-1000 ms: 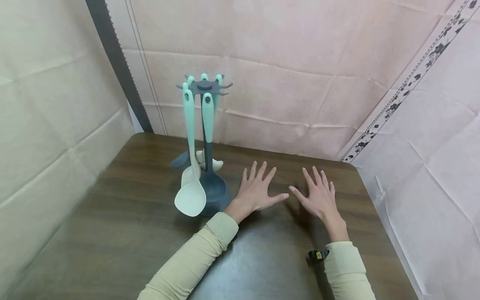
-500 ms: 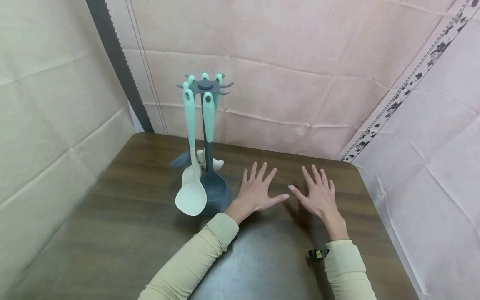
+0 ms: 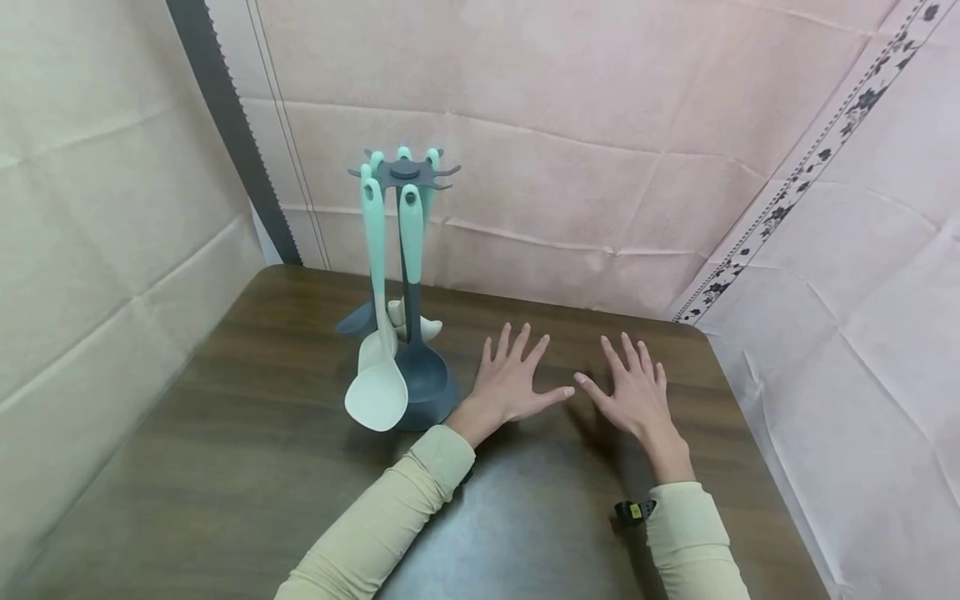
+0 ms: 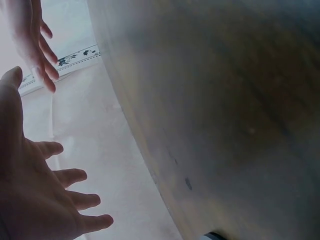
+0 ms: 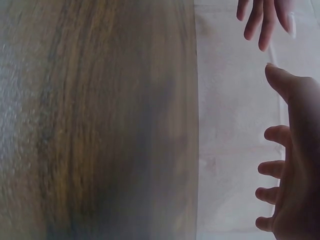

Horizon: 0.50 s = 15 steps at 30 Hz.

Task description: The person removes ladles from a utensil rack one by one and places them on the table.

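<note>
In the head view, the stand (image 3: 405, 172) of utensils rises left of centre on the tabletop (image 3: 225, 450), the white spoon (image 3: 377, 397) and dark ladle (image 3: 424, 375) hanging at its front. The left hand (image 3: 508, 390) and right hand (image 3: 637, 398) are spread and hold nothing, at centre and right of centre. Holding them well seems to call for a left wrist clear of the ladle, whose bowl is just beside it, since a sideways nudge could swing the ladle or rock the stand. Whether the two touch cannot be told. Both palms face down; fingers point to the top of the frame, and the thumbs point toward each other, near but apart.

In the left wrist view, the left hand fills the lower left, fingers fanned and slightly bent; the right hand's fingers hang at the upper left.

In the right wrist view, the right hand lines the right edge, fingers separated, thumb uppermost; the left hand's fingertips show at the upper right, apart from it.
</note>
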Each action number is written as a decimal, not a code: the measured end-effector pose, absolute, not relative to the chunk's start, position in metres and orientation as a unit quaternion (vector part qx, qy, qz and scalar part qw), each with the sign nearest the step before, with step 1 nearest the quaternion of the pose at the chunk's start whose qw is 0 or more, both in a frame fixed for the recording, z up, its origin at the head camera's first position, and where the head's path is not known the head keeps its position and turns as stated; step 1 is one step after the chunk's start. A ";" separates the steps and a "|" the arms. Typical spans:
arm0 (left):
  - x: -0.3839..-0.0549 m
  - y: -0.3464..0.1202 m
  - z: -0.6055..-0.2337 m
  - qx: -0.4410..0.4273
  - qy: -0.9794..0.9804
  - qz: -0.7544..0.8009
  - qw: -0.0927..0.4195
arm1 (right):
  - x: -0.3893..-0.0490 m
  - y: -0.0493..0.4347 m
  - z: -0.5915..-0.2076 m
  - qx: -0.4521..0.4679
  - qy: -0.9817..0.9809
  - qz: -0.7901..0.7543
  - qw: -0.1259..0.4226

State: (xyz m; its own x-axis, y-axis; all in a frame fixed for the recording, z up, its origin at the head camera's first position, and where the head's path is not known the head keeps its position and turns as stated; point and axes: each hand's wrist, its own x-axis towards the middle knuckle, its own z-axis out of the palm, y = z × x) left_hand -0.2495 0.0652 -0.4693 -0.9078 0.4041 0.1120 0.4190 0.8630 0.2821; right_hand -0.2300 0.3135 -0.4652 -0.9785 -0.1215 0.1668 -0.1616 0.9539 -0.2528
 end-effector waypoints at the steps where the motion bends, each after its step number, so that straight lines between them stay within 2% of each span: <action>1: -0.250 0.065 -0.469 -0.214 -0.965 -0.151 0.026 | -0.230 0.314 -0.465 0.071 -0.986 0.134 0.075; 15: -0.248 0.062 -0.470 -0.207 -0.967 -0.145 0.023 | -0.227 0.313 -0.465 0.069 -0.984 0.138 0.087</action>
State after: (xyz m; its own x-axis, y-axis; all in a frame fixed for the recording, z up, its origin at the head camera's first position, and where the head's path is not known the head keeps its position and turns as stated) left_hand -0.2484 0.0624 -0.4700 -0.9132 0.3938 0.1051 0.4073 0.8722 0.2709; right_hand -0.2269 0.3134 -0.4648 -0.9755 -0.1115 0.1896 -0.1593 0.9524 -0.2597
